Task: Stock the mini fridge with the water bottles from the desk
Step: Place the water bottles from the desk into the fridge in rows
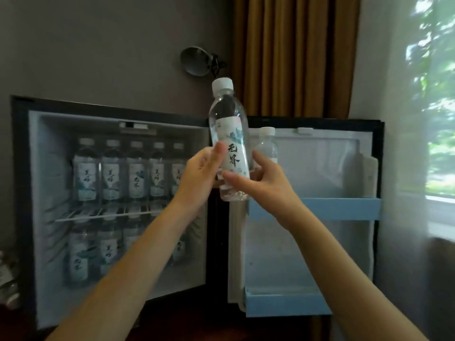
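Observation:
A clear water bottle (228, 134) with a white cap and a pale printed label stands upright in the air before the open mini fridge (44, 148). My left hand (199, 175) grips its lower half from the left, thumb on the label. My right hand (264, 180) touches the bottle's lower right side with fingers spread around it. Several matching bottles (110, 168) line the upper wire shelf, and more stand on the floor of the fridge below. One bottle (267, 146) stands in the upper blue door shelf (339, 207), partly hidden behind the held bottle.
The fridge door (320, 242) hangs open to the right, with a second blue shelf (288, 303) at its bottom. A round wall lamp (197, 60) and brown curtain (295, 55) are above. A window (433, 107) is on the right.

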A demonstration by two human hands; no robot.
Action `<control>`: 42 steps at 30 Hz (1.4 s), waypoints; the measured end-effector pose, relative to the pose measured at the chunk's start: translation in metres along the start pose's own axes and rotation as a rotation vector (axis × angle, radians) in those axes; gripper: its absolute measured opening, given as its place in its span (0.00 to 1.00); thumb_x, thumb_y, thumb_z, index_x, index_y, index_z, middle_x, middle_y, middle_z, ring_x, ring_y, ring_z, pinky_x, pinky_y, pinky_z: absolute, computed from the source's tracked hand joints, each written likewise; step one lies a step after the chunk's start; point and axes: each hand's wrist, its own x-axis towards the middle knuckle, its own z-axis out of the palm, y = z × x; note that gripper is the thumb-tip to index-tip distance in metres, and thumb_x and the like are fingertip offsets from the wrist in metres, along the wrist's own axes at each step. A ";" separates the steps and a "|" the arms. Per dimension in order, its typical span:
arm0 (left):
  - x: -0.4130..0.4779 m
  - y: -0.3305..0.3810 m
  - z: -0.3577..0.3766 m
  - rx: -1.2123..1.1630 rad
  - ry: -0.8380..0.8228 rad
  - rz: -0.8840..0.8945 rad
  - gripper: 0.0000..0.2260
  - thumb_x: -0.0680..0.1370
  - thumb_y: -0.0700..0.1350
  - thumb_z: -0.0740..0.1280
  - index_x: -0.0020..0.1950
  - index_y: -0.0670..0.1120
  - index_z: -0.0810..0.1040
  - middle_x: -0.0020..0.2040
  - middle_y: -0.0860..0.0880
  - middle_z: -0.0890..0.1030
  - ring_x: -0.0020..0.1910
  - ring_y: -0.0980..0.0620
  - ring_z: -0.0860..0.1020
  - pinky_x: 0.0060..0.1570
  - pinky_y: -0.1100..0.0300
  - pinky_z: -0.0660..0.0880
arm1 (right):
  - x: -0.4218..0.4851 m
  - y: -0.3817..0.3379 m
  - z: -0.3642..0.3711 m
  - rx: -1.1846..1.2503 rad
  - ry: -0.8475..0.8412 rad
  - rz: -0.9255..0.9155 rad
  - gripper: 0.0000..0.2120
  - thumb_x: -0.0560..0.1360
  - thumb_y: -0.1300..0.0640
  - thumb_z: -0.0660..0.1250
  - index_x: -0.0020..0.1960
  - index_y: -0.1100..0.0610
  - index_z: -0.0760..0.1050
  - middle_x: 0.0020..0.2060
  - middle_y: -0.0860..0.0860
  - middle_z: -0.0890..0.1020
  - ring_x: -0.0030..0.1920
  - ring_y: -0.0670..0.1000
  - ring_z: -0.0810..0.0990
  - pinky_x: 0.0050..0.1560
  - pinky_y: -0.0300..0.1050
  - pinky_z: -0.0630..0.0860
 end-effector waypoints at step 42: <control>0.115 -0.014 0.079 1.018 -0.246 0.268 0.45 0.68 0.59 0.73 0.76 0.49 0.51 0.70 0.45 0.67 0.70 0.46 0.62 0.68 0.51 0.60 | 0.013 0.065 -0.121 -0.244 0.160 0.295 0.22 0.67 0.59 0.75 0.53 0.49 0.67 0.44 0.48 0.80 0.36 0.41 0.82 0.30 0.31 0.75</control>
